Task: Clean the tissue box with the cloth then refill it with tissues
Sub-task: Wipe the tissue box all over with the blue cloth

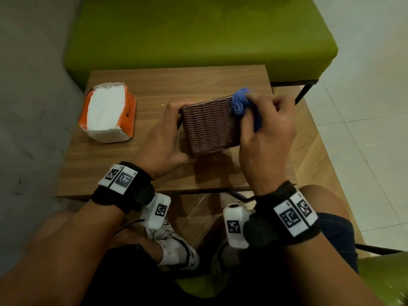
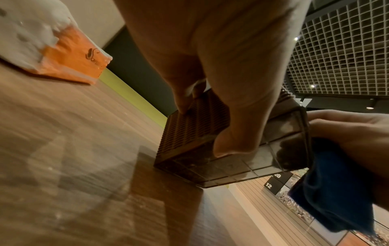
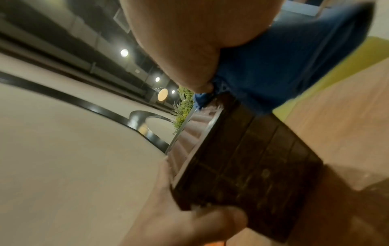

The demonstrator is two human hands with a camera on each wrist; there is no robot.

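Observation:
A brown woven-pattern tissue box (image 1: 209, 125) is tipped on the wooden table (image 1: 154, 89), its ribbed side up. My left hand (image 1: 163, 138) grips its left end, thumb on the near side and fingers over the far edge. My right hand (image 1: 267, 129) holds a bunched blue cloth (image 1: 240, 102) against the box's far right corner. From the left wrist, the box (image 2: 195, 133) shows its dark gridded bottom, with the thumb (image 2: 233, 133) on it and the cloth (image 2: 334, 191) to the right. The right wrist view has the cloth (image 3: 273, 66) above the box (image 3: 248, 158).
An opened orange and white pack of tissues (image 1: 108, 113) lies at the table's left (image 2: 69, 55). A green upholstered bench (image 1: 198, 36) runs behind the table, with a black metal leg (image 1: 305, 89) at the right. My knees and shoes are below the table's near edge.

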